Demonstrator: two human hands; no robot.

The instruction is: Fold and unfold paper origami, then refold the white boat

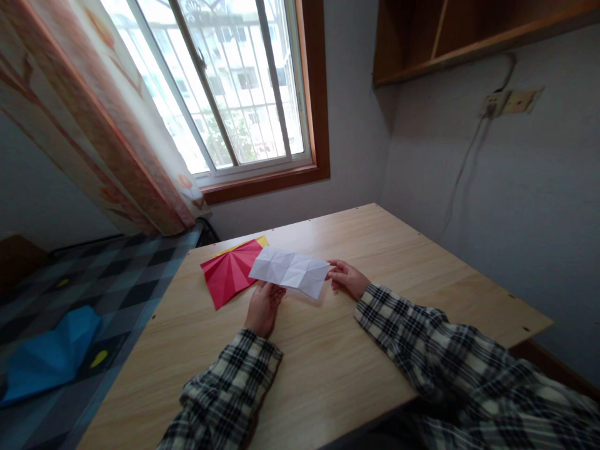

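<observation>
A white sheet of paper (pixel 290 270), creased into a grid of folds, is held up a little over the table. My left hand (pixel 265 306) grips its near left edge from below, the fingers partly hidden under the paper. At the right end, my right hand (pixel 347 277) is closed on the paper's edge between thumb and fingers. Just left of it lies a red sheet of paper (pixel 232 272) with fan-like creases, one corner behind the white sheet. A yellow sheet (pixel 263 240) peeks out from beneath the red one.
The wooden table (pixel 412 262) stands near a window (pixel 244 87) and a grey wall. To its left, a checked cloth surface (pixel 135 297) carries a blue creased paper (pixel 56 353). A curtain (pixel 107 112) hangs beside the window. A shelf (pixel 450 56) is above right.
</observation>
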